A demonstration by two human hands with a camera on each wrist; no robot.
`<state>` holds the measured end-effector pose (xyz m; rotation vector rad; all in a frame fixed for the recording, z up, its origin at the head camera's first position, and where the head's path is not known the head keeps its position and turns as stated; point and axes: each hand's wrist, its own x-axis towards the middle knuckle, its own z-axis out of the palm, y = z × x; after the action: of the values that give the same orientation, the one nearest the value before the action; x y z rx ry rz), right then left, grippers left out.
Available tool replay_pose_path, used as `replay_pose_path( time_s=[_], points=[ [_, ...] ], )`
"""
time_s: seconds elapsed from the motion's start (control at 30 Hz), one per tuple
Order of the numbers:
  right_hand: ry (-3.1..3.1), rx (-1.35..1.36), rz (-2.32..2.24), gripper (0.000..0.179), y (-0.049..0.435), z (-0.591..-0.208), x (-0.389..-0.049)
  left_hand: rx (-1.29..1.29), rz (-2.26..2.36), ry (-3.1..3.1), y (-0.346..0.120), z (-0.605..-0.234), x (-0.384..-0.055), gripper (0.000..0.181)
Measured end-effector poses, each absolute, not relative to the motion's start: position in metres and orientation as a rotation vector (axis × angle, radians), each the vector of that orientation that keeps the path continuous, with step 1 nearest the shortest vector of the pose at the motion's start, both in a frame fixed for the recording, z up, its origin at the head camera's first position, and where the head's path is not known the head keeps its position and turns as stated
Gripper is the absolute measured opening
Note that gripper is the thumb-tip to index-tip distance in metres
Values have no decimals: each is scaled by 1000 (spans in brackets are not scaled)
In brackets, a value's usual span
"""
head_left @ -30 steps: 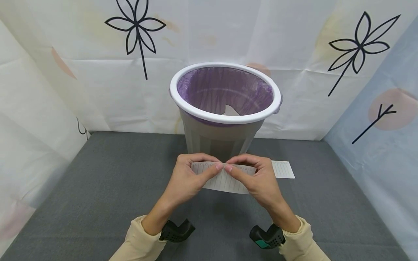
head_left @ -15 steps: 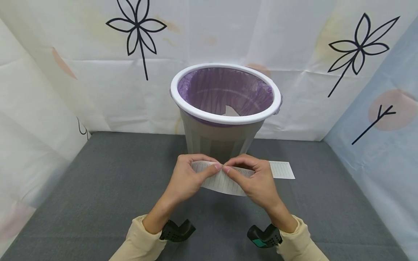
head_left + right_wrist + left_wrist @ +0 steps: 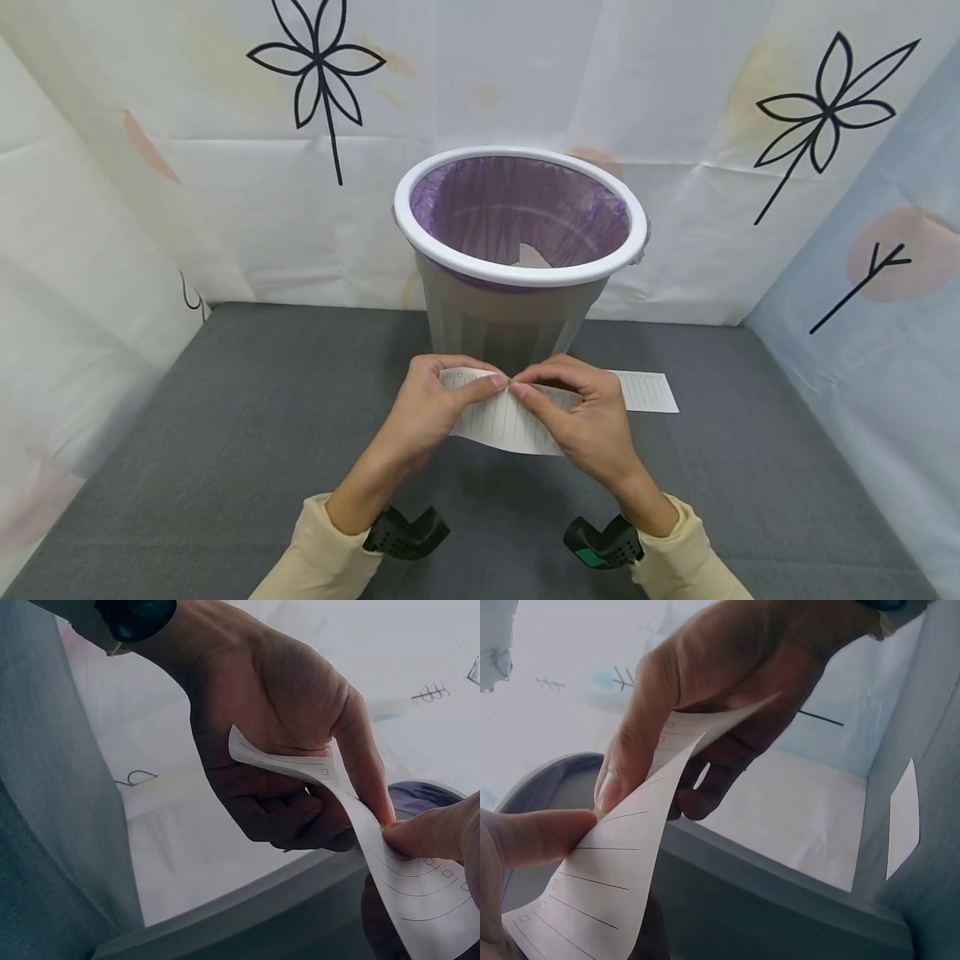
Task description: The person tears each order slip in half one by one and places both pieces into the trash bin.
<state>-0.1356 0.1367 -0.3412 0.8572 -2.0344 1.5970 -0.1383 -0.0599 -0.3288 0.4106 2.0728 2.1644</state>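
Both hands hold one lined sheet of paper [image 3: 495, 423] with small checkboxes along its upper edge. The left hand [image 3: 438, 408] pinches it between thumb and fingers near the middle of that edge. Right beside that grip, the right hand [image 3: 585, 412] pinches the same edge, the two thumb tips almost meeting. In the left wrist view the paper [image 3: 607, 877] bends between the hands and its lower part hangs free. The right wrist view shows the paper [image 3: 420, 900] curving from one palm to the other thumb. Fingers behind the sheet are partly hidden.
Just beyond the hands stands a grey bin [image 3: 502, 321] with a white rim and a purple liner [image 3: 517, 200]; something white lies inside. A second lined paper [image 3: 648, 392] lies on the grey table [image 3: 300, 417] to the right. Printed cloth walls [image 3: 510, 75] enclose the table.
The right hand has shifted slightly left and toward the person. The sheet's lower edge has swung a little lower and to the left. The left hand stays nearly in place.
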Motion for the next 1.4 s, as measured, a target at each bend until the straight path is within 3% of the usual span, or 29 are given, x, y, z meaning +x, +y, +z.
replay_pose_path(
  time_s=[0.33,0.63,1.4],
  points=[
    [-1949,905,1644,19,137,-342,-135,350,2210,2056,-64,-328,-140,21],
    [-1883,887,1681,9,138,-341,-136,348,2206,2142,-69,-328,-143,19],
    [-1709,746,1742,13,161,-325,-141,140,2298,2298,-110,-323,-160,25]
  ],
)
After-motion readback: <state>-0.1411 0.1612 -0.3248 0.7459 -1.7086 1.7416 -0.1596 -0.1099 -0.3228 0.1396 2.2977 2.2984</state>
